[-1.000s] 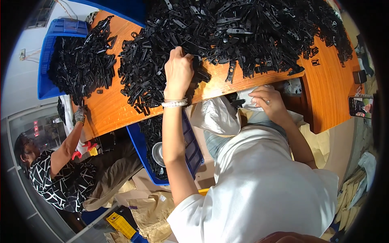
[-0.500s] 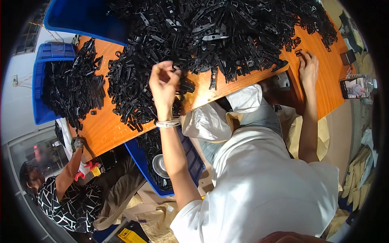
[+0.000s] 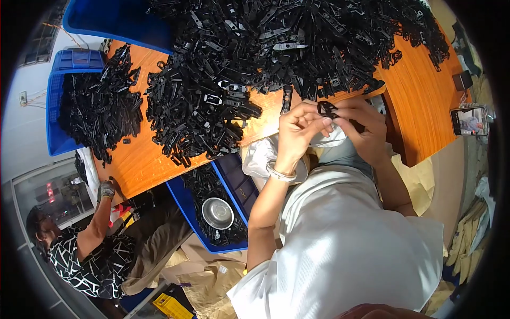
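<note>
Both my hands meet at the table's near edge, over my lap. Between them is a small black plastic part (image 3: 326, 109) with an open frame shape. My left hand (image 3: 298, 127), with bands on its wrist, pinches it from the left. From the other side my right hand (image 3: 367, 130) grips the same part, fingers over its top and thumb beneath. Just beyond my left hand, a single long black piece (image 3: 286, 99) lies at the table edge. A big heap of black plastic parts (image 3: 303, 48) covers the tabletop beyond my hands.
Another pile (image 3: 199, 111) sits left on the wooden table (image 3: 425, 101). Blue bins (image 3: 56, 117) stand at the far left. Below the edge, a blue crate (image 3: 204, 242) holds parts and a metal bowl (image 3: 217, 213). A phone (image 3: 470, 121) stands right; a gloved co-worker (image 3: 90, 250) sits left.
My left hand has come right from over the left pile, and my right hand has come left from the right tabletop. They now meet around one black plastic part.
</note>
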{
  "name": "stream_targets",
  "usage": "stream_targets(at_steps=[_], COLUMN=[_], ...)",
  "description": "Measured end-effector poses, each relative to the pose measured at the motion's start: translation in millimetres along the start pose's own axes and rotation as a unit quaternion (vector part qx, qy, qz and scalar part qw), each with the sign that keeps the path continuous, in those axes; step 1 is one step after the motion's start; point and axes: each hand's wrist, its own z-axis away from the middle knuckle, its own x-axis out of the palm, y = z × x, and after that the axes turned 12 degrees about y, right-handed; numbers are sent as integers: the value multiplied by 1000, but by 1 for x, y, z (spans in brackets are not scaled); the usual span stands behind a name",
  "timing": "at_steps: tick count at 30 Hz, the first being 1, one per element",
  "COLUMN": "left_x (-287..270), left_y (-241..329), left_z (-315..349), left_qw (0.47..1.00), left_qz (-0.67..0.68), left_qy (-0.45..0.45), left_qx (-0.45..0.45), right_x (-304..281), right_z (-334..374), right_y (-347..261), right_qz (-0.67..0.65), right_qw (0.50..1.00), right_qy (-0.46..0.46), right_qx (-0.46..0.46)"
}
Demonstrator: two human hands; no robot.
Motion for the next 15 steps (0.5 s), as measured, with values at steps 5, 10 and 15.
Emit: stream_targets(at_steps=[5, 10, 15], left_x=[0, 2, 10], left_y=[-3, -6, -3], left_z=[3, 6, 4], left_qw=[999, 998, 995], left_qz=[-8, -16, -46], left_qy=[12, 29, 48], left_qx=[32, 56, 80], right_x=[4, 3, 3], right_z=[1, 1, 2], right_y=[5, 6, 5], right_qz=[-38, -4, 1], right_qw=[998, 999, 998], right_qy=[44, 26, 19], right_qx=[-11, -44, -52])
